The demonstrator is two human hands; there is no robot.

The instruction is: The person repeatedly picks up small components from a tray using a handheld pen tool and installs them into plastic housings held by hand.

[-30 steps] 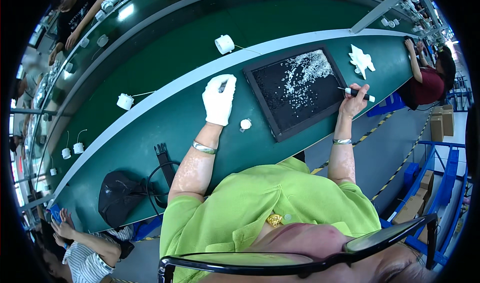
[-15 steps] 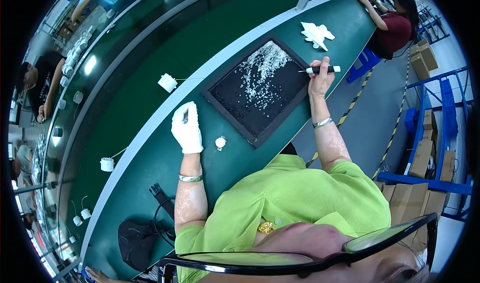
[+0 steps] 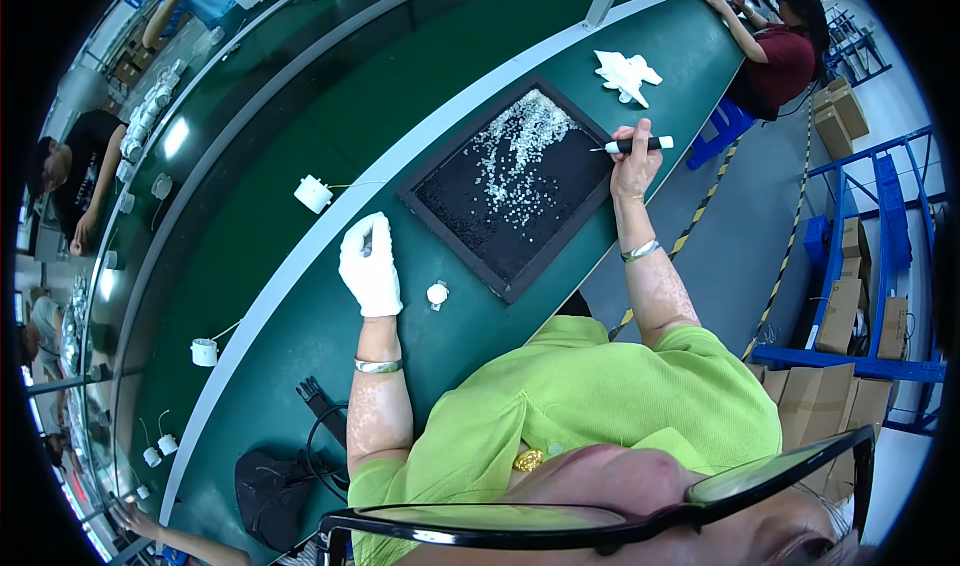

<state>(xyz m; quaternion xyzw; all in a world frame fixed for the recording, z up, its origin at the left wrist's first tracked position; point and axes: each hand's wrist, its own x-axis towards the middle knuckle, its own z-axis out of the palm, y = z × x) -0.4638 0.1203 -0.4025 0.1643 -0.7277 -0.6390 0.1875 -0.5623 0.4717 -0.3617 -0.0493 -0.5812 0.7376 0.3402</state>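
Note:
My left hand (image 3: 370,269), in a white glove, is held above the green bench, left of a black tray (image 3: 418,209). Its fingers curl round to the thumb; what they pinch, if anything, is too small to make out. A small round white part (image 3: 437,294) lies on the bench beside it. At the tray's right edge, my bare right hand (image 3: 633,171) grips a black-and-white pen-like tool (image 3: 640,146) with a thin tip pointing left over the tray. Many tiny whitish pieces (image 3: 525,141) are scattered in the tray, heaped toward its far end.
A crumpled white glove or cloth (image 3: 627,77) lies beyond the tray. White cylindrical parts with wires, one of them near the rail (image 3: 313,194), sit on the green conveyor (image 3: 250,201). A black bag (image 3: 270,496) lies at near left. A co-worker (image 3: 785,51) sits at far right.
The white wired parts on the conveyor have shifted toward the lower left. Another person's arm now reaches in at the lower left. My hands hold nearly the same pose.

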